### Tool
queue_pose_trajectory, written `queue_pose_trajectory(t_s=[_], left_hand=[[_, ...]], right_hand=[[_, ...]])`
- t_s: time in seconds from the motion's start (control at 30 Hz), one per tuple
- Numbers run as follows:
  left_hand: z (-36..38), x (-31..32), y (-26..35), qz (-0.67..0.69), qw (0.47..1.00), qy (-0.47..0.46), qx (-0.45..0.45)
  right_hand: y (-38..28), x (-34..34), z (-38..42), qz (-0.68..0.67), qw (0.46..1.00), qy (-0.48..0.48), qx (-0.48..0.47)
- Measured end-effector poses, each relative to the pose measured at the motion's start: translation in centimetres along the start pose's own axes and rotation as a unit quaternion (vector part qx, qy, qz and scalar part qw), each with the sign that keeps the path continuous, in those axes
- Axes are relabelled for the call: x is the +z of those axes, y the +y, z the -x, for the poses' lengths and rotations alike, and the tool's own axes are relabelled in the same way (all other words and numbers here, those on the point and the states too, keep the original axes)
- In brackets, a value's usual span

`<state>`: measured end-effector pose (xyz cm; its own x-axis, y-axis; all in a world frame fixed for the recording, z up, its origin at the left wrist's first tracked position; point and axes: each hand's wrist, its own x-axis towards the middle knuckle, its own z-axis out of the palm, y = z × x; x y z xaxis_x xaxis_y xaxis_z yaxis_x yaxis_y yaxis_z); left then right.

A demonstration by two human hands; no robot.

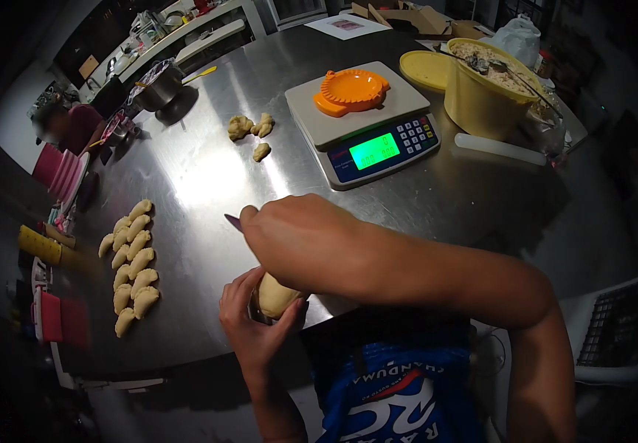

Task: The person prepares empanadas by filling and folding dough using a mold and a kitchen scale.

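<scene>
My left hand (254, 325) cups a lump of pale dough (274, 295) at the near edge of the steel table (208, 177). My right hand (297, 236) crosses above it, closed around a knife whose purple tip (232, 221) sticks out to the left. The knife's blade is hidden behind the hand. Several folded dumplings (133, 266) lie in two rows to the left. Small dough scraps (251, 131) rest farther back.
A digital scale (378, 144) carries an orange dumpling press (350, 91). A yellow tub of filling (485, 88) with its lid (422, 70) and a white rolling pin (499, 149) stand right. A metal bowl (160, 85) sits far left. Another person (68, 125) is beyond the table.
</scene>
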<state>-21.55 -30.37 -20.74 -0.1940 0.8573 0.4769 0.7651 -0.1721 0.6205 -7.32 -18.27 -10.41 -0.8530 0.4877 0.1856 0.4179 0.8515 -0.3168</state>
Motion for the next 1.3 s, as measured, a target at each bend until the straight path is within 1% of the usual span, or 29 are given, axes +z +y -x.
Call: queue_pose_trajectory(t_s=[0.07, 0.1, 0.17, 0.3, 0.4, 0.47, 0.5, 0.57, 0.6, 0.63, 0.7, 0.73, 0.77, 0.8, 0.83, 0.87, 0.93, 0.97, 1.03, 1.07, 1.1, 1.13, 1.17, 1.2, 1.23, 1.27, 1.3], left_hand=[[0.0, 0.0, -0.1, -0.001, 1.000, 0.005, -0.006], [0.0, 0.0, -0.1, -0.005, 1.000, 0.000, -0.002], [0.0, -0.1, -0.2, -0.008, 1.000, -0.002, 0.000], [0.0, 0.0, -0.4, -0.007, 1.000, -0.004, 0.002], [-0.1, 0.0, -0.2, -0.009, 1.000, -0.006, -0.001], [-0.1, -0.2, -0.1, -0.014, 1.000, -0.005, -0.001], [-0.1, -0.1, 0.0, -0.014, 1.000, -0.003, -0.002], [-0.2, -0.1, 0.2, -0.016, 1.000, -0.002, 0.010], [0.0, 0.0, 0.1, -0.004, 1.000, 0.001, 0.000], [-0.1, 0.1, 0.2, 0.008, 1.000, 0.004, -0.012], [-0.2, 0.0, 0.3, -0.010, 1.000, 0.006, 0.001], [-0.1, -0.2, 0.3, -0.026, 1.000, 0.007, 0.011], [0.1, -0.3, 0.4, -0.029, 1.000, 0.010, 0.005], [0.0, -0.3, 0.5, -0.030, 0.999, 0.008, 0.006], [-0.1, -0.3, 0.5, -0.029, 1.000, 0.007, 0.009], [-0.2, -0.2, 0.5, -0.027, 1.000, 0.009, 0.009], [0.0, -0.1, 0.4, -0.009, 1.000, 0.021, 0.005], [0.0, 0.0, 0.4, -0.006, 1.000, 0.022, 0.005], [0.2, -0.1, 0.5, 0.011, 1.000, 0.022, -0.011], [0.2, -0.1, 0.3, 0.010, 1.000, 0.018, -0.011], [0.2, 0.0, 0.0, 0.027, 0.999, 0.023, -0.011], [0.3, 0.1, -0.2, 0.045, 0.999, 0.028, -0.012], [0.4, 0.0, -0.5, 0.043, 0.999, 0.024, -0.010], [0.6, -0.1, -0.7, 0.093, 0.994, 0.032, -0.051], [0.7, -0.2, -0.9, 0.142, 0.985, 0.041, -0.090], [0.7, -0.3, -1.0, 0.184, 0.976, 0.042, -0.105], [0.7, -0.2, -0.8, 0.181, 0.977, 0.040, -0.103]], right_hand=[[-0.2, 1.0, -1.5, -0.021, 0.998, -0.052, 0.026], [-0.1, 1.3, -1.8, -0.019, 0.998, -0.054, 0.023], [-0.1, 1.3, -2.3, -0.010, 0.995, -0.097, 0.031], [-0.1, 2.2, -2.5, -0.016, 0.995, -0.089, 0.036], [0.5, 3.8, -2.9, 0.002, 0.996, -0.087, 0.013], [0.7, 4.0, -3.1, -0.066, 0.995, -0.050, 0.058], [1.1, 4.7, -3.4, -0.064, 0.995, -0.049, 0.054], [1.8, 5.5, -3.8, -0.063, 0.995, 0.063, 0.044], [2.0, 5.5, -3.5, -0.062, 0.994, 0.073, 0.046], [1.8, 4.8, -3.2, -0.071, 0.989, 0.119, 0.049], [2.2, 3.6, -2.1, -0.071, 0.976, 0.199, 0.046], [2.3, 1.2, -0.7, -0.084, 0.976, 0.176, 0.094], [3.3, 0.4, 0.7, -0.088, 0.968, 0.209, 0.107], [4.4, -0.9, 2.4, -0.046, 0.972, 0.196, 0.118], [5.3, -2.2, 4.1, -0.020, 0.978, 0.145, 0.149], [6.2, -2.8, 5.9, 0.035, 0.979, 0.105, 0.170], [7.8, -4.0, 7.8, 0.053, 0.968, -0.041, 0.244], [8.3, -4.0, 8.3, 0.055, 0.967, -0.042, 0.244], [8.7, -3.2, 9.2, 0.094, 0.949, -0.065, 0.295], [8.4, -2.4, 9.4, 0.091, 0.948, -0.065, 0.298], [7.7, -1.4, 9.3, 0.135, 0.961, 0.060, 0.235], [6.7, -0.4, 8.9, 0.176, 0.953, 0.184, 0.167], [5.1, 0.0, 8.0, 0.144, 0.966, 0.172, 0.130], [4.2, 0.9, 7.2, 0.108, 0.980, 0.153, 0.069], [3.5, 1.9, 6.4, 0.028, 0.994, 0.097, 0.052], [3.1, 2.6, 5.5, -0.079, 0.994, 0.016, 0.069], [3.3, 3.5, 4.7, -0.081, 0.994, 0.020, 0.070]])
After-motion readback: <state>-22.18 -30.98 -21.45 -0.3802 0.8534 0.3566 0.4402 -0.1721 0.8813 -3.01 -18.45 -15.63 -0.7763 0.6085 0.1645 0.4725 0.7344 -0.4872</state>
